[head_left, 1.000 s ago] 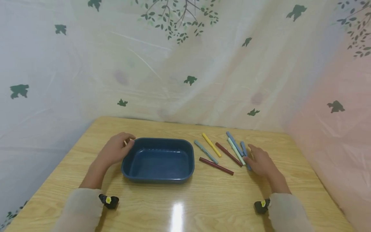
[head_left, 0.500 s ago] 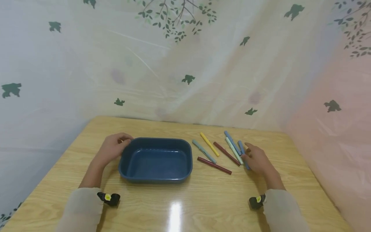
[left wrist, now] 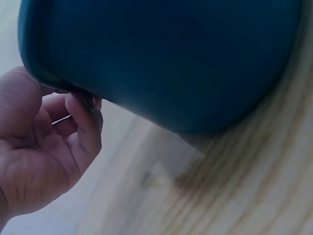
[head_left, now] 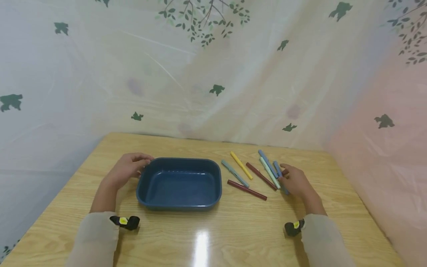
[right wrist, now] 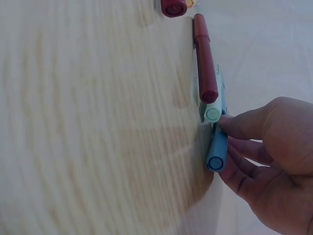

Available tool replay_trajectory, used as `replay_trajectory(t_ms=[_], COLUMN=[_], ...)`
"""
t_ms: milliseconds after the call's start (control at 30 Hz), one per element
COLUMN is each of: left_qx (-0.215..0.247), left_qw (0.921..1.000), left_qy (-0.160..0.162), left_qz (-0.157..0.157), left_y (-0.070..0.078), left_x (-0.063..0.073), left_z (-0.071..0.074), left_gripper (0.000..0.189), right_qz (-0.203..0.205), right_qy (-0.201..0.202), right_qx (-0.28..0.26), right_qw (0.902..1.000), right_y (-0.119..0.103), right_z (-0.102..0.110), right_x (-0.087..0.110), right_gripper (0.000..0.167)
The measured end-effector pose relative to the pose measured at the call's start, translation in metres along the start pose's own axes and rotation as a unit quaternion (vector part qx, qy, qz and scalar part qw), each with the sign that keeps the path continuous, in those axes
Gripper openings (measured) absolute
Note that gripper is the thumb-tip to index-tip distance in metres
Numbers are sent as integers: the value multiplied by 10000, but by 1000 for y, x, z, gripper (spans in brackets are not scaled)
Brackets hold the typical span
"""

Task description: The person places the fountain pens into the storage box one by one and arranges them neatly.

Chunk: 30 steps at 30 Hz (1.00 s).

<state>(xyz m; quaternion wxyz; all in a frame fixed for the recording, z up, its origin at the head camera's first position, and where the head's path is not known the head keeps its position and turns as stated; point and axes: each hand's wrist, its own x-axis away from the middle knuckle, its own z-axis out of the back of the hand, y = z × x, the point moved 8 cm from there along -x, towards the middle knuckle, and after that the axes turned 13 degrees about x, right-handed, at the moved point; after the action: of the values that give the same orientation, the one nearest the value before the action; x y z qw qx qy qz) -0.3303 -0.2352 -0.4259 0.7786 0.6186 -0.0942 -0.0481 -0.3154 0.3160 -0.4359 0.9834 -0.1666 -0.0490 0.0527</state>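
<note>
The work looks barely begun to me — no pen lies in the blue tray (head_left: 180, 208), and all seven are on the table (head_left: 166, 244). The left hand (head_left: 121, 169) grips the tray's far-left corner; the right hand (head_left: 297, 181) pinches the outermost blue pen (right wrist: 218, 147), just beside the mint pen (head_left: 270, 172). The yellow pen (head_left: 241, 165), teal pen (head_left: 235, 173), farther dark red pen (head_left: 261, 176) and other blue pen (head_left: 265, 158) point toward the table's far edge, near the hanging cloth (head_left: 180, 74). The nearer dark red pen (head_left: 247, 190) sits close to the tray's right rim — and plenty of wood stretches between the forearms.
</note>
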Motion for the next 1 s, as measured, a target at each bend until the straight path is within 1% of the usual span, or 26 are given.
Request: replay_trajectory(t_ms=[133,267,433,667,833,1000], left_qx=[55,96,121,99,116,76], left_qw=[9998,9994,9992,9991,9991,9992], left_qy=[-194,-301,-339,-374,-371,-346], left_qz=[93,152,164,146,151,165], left_y=[0,-1,-1,1,1,0], left_x=[-1,-2,-2,-1,-2,-2], left_z=[0,0,0,-1,-1,-1], left_gripper=[37,37,38,39,39,38], right_qz=[-13,-77,-156,-375,-323,-306], right_qy=[-26,-125,-206,-293,-308,-274], right_qx=[-49,-65,-86,-355,-466,-561], right_qw=[10000,9999,9996,9982,9979,9976], right_y=[2,1,2,7,9,10], right_z=[0,1,2,1,1,6], right_x=[-4,-5,-6,-7,-7,-7], right_gripper=[56,56,57,59,61,58])
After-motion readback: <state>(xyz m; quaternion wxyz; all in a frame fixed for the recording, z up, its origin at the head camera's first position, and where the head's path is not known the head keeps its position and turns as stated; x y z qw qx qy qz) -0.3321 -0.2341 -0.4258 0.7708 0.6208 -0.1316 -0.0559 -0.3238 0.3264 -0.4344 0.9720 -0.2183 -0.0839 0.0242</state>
